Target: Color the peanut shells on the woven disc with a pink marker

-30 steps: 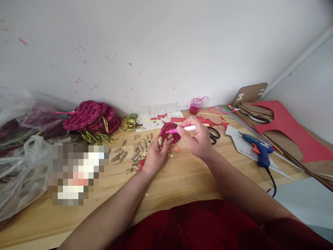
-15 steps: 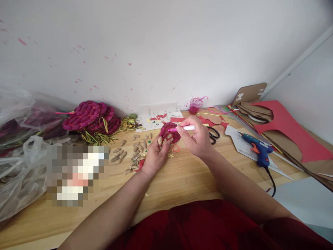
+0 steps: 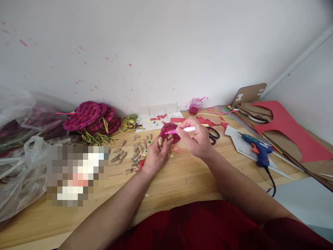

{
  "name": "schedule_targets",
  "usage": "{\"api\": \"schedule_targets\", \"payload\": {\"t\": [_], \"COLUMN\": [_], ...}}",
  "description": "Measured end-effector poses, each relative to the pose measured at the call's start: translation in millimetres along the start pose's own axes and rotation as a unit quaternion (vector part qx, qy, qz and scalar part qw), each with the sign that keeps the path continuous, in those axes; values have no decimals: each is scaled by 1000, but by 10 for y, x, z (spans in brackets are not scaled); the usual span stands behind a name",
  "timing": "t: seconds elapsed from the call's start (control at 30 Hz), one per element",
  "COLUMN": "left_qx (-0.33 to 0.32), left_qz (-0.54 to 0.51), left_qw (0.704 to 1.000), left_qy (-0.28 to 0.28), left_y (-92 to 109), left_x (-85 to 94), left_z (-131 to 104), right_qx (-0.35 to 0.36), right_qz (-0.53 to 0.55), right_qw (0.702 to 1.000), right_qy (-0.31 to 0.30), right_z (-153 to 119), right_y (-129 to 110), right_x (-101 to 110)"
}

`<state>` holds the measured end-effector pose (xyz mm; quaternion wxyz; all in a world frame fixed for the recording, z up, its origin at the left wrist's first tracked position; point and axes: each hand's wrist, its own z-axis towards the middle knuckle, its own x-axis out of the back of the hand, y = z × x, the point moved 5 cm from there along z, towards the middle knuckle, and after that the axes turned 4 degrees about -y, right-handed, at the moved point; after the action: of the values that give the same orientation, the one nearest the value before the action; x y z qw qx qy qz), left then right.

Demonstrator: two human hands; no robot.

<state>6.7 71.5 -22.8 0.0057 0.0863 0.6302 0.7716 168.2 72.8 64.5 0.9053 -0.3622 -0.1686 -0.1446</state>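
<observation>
My left hand (image 3: 156,155) is closed around the lower edge of a peanut-covered craft piece (image 3: 174,128), mostly painted magenta. A few peanuts by my thumb keep their tan shell colour. In my right hand (image 3: 196,139) is a paintbrush (image 3: 190,128) with a white handle, pinched between thumb and fingers. Its pink tip lies at the left part of the piece. Loose unpainted peanuts (image 3: 140,148) are scattered left of my left hand. Black-handled scissors (image 3: 214,132) lie just beyond my right hand, partly hidden by it.
A stack of magenta peanut pieces (image 3: 90,116) with yellow-green cords stands at the back left, beside plastic bags (image 3: 28,170). A cup of pink paint (image 3: 195,106) is by the wall. On the right lie a blue glue gun (image 3: 263,154), cut red paper (image 3: 284,121) and cardboard.
The brush tip has moved slightly left and down across the piece, with my right hand shifting a little. My left hand keeps its hold.
</observation>
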Motion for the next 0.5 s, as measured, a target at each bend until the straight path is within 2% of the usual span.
{"api": "schedule_targets", "payload": {"t": [0.1, 0.27, 0.37, 0.5], "left_qx": [-6, -5, 0, 4], "left_qz": [6, 4, -1, -6], "left_qw": [1000, 1000, 1000, 1000], "left_qy": [-1, 0, -4, -1], "left_y": [11, 16, 13, -1], "left_x": [-1, -4, -6, 0], "left_z": [1, 0, -1, -1], "right_qx": [6, -23, -22, -7], "right_qz": [-4, 0, 32, -20], "right_qw": [1000, 999, 999, 1000], "right_qy": [-20, 30, 6, 14], "right_z": [6, 9, 12, 16], "right_y": [-10, 69, 76, 41], "right_x": [-16, 35, 7, 23]}}
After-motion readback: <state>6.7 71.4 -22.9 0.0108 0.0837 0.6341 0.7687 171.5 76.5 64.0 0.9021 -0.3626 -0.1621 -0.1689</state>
